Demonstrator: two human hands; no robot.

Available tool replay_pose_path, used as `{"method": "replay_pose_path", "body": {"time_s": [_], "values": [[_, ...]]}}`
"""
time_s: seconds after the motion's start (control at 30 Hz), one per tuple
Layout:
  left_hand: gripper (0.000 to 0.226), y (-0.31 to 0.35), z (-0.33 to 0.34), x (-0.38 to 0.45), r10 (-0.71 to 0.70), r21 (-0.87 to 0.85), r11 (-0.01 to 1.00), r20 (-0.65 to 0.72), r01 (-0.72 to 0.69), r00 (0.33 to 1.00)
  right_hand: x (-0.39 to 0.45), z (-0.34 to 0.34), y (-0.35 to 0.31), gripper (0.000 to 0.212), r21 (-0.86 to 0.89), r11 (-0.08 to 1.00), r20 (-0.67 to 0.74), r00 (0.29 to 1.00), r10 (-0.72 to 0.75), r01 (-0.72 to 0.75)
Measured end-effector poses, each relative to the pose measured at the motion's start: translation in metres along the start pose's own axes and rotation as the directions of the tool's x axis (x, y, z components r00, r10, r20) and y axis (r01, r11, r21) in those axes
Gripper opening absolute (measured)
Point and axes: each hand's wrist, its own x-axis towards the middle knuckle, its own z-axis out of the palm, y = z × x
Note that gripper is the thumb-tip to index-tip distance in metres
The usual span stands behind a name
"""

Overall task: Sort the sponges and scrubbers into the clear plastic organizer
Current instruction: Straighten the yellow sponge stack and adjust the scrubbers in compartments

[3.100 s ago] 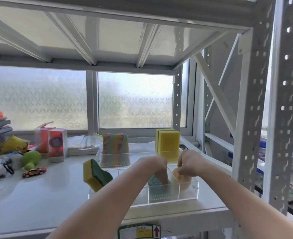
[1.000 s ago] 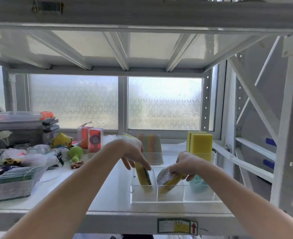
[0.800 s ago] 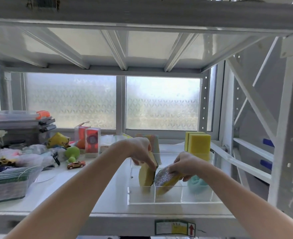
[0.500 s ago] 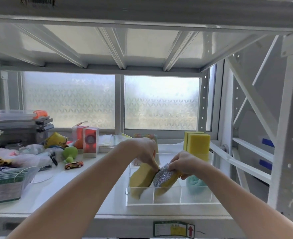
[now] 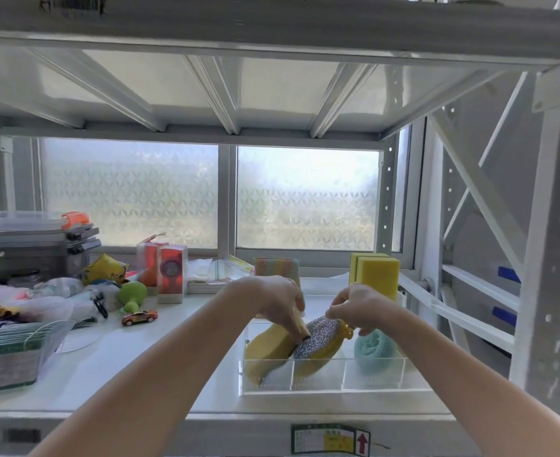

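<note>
The clear plastic organizer (image 5: 325,387) stands on the white shelf near the front edge. My left hand (image 5: 273,300) grips the top of a yellow sponge (image 5: 267,349) that leans tilted in the front left compartment. My right hand (image 5: 359,306) pinches the top edge of a silver glitter scrubber with yellow backing (image 5: 321,341), tilted in the front middle compartment. A teal scrubber (image 5: 374,352) lies in the front right compartment. In the back row stand a striped mesh scrubber (image 5: 275,267) and yellow sponges (image 5: 377,273).
Left of the organizer lie a toy car (image 5: 139,317), a green toy (image 5: 132,295), red boxes (image 5: 166,273), plastic bags and a clear bin of cards (image 5: 11,354). Shelf uprights (image 5: 549,258) rise at the right; a frosted window is behind.
My left hand has pushed the yellow sponge down from upright to leaning in the left compartment. My right hand has kept the glitter scrubber in the middle compartment, now pinching its top edge.
</note>
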Motion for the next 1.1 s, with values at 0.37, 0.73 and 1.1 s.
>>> {"method": "replay_pose_path", "body": {"time_s": [0.37,0.73,1.1], "values": [[0.064,-0.002,0.005,-0.001,-0.017,-0.042,0.999,0.014,0.017,1.000,0.001,0.012,0.005,0.026,0.008,0.999,0.019,0.999,0.035,-0.035],[0.066,0.001,0.004,-0.005,-0.022,-0.001,1.000,0.013,0.022,1.000,0.000,0.015,0.006,0.025,-0.001,0.999,0.005,0.999,0.037,-0.037],[0.089,-0.006,0.005,-0.006,-0.047,-0.041,0.998,-0.014,0.047,0.999,-0.002,0.014,0.006,0.027,0.008,1.000,-0.032,0.999,-0.008,0.008]]}}
